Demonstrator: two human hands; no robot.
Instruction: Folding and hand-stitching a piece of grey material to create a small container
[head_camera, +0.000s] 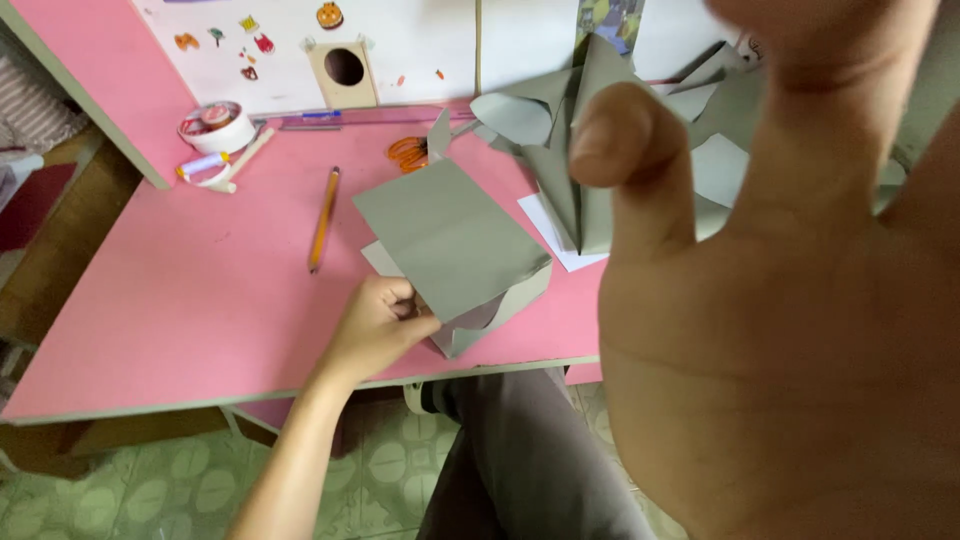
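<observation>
My left hand (378, 326) pinches the near corner of a folded grey cardboard piece (450, 240) that lies on the pink desk (200, 290). My right hand (780, 290) is raised very close to the camera with fingers spread, holding nothing, and it hides the right side of the desk. Behind its thumb stands a crumpled pile of grey card scraps (580, 140) with white sheets under it.
An orange pencil (323, 218) lies left of the grey piece. Orange-handled scissors (408, 152) rest further back. Tape rolls (218, 128) and a glue stick (203, 165) sit at the back left. A white board with stickers (300, 40) leans against the wall. Green tiled floor lies below.
</observation>
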